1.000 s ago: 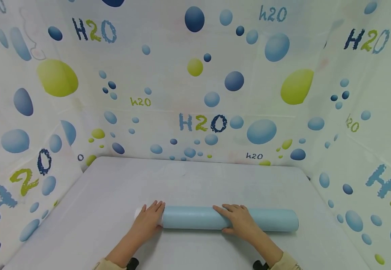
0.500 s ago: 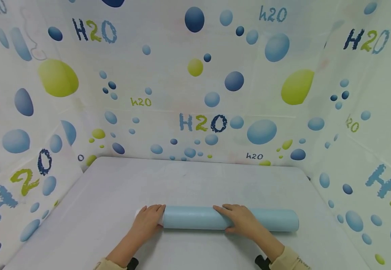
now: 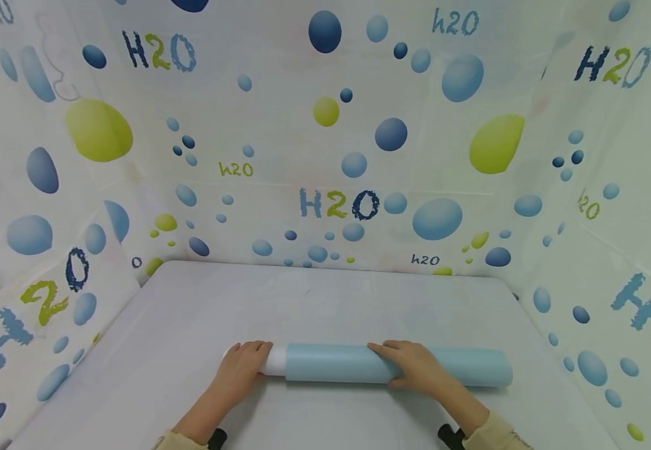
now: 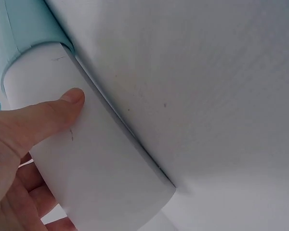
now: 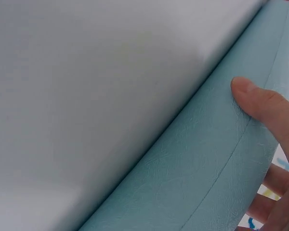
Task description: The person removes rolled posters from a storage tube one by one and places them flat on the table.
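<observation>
White roll (image 3: 277,361) in the left grip (image 3: 243,364), blue cover (image 3: 331,364) in the right grip (image 3: 415,367)

Holds the white roll near its left end with the left grip, with thumb on the near side and fingers around the far side. Grips the blue cover a little right of its middle with the right grip, with thumb low on the near side and fingers over the top and behind.

Has roll and cover lying side to side on the near part of the white bench (image 3: 314,303), in one straight line, with the cover wrapped around the roll. Leaves a short stretch of bare white between the left grip and the edge of the cover.

Shows in the left wrist view small dark marks on the roll near the thumb, and in the right wrist view a thin seam (image 5: 221,169) running lengthwise along the cover.

Wears cream sleeves (image 3: 496,434), with a black piece (image 3: 449,435) below each wrist. Faces, beyond the bench, a white sheet (image 3: 280,119) printed with blue and green drops and "H2O".
</observation>
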The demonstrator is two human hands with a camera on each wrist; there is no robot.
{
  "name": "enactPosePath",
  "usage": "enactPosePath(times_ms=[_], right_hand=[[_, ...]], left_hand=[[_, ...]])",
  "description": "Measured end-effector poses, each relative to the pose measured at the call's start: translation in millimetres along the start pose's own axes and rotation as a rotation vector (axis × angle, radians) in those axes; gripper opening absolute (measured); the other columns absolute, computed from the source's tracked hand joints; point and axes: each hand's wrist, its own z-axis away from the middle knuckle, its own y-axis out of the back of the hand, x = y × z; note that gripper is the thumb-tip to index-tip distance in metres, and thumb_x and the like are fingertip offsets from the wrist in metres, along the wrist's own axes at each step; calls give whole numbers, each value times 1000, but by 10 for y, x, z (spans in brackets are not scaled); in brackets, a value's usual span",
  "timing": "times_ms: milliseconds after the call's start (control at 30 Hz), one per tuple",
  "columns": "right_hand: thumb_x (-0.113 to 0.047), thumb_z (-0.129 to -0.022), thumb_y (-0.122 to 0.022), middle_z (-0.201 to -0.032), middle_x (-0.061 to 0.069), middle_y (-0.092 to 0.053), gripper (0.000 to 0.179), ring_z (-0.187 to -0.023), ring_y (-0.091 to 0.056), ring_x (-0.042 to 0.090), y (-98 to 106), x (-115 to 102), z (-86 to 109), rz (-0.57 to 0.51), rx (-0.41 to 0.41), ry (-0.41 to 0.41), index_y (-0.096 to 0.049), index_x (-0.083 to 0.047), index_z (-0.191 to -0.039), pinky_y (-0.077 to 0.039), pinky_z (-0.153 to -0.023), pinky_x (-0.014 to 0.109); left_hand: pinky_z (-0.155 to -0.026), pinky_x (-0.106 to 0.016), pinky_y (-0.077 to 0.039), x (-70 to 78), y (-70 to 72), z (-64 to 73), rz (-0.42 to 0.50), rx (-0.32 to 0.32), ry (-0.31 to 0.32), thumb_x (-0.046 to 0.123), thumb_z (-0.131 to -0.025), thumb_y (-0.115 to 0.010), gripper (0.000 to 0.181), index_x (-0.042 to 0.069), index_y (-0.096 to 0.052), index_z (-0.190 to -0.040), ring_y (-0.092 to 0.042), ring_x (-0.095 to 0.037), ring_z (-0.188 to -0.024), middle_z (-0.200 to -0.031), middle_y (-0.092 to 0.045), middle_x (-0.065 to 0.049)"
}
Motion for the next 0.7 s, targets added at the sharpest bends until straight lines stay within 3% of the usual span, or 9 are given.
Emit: enactPosePath(times_ms=[700], right_hand=[[-21, -62, -84, -115, 15, -60, 78, -101, -58, 31, 52, 357, 423, -27, 35, -47, -50, -15, -131, -46, -83, 45]], left_hand=[[-80, -52, -44, -181, 31, 92, -25, 8, 43, 6, -60, -83, 50, 2, -59, -104, -59, -31, -94, -101, -62, -13]])
